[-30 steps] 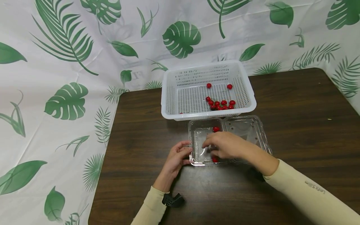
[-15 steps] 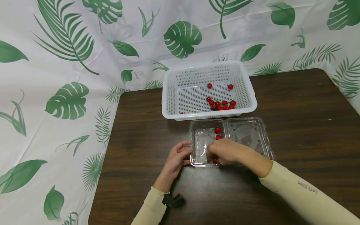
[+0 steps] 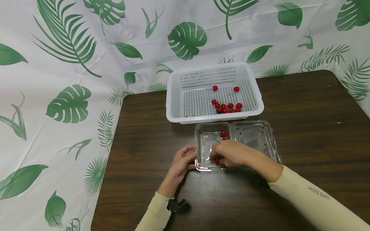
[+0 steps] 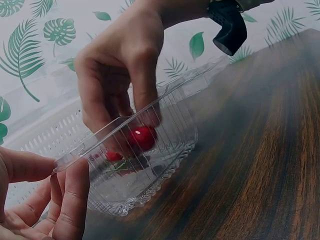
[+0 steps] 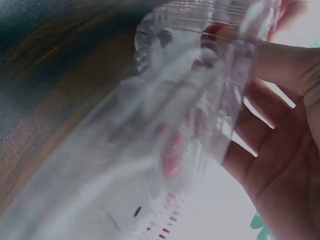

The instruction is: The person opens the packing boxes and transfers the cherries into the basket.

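In the head view, my left hand grips the left wall of a clear plastic clamshell box. Thumb and fingers pinch its rim in the left wrist view. My right hand reaches down inside that box, and its fingers hold a shiny red cherry low near the bottom. A second red cherry with a green stem shows beside those fingers. Farther back along the box's right side lies another cherry, with one more partly hidden behind the right hand. The right wrist view sees the hand through blurred plastic.
Hinged to the box, the clear lid lies folded out to the right under the right forearm. Directly behind stands a white perforated basket with several cherries bunched at its front right. All rest on a dark wooden table.
My right hand has lowered into the box, its fingers closing on the front cherry, which has shifted slightly left and back. The box slid a little right. My left hand keeps its hold.
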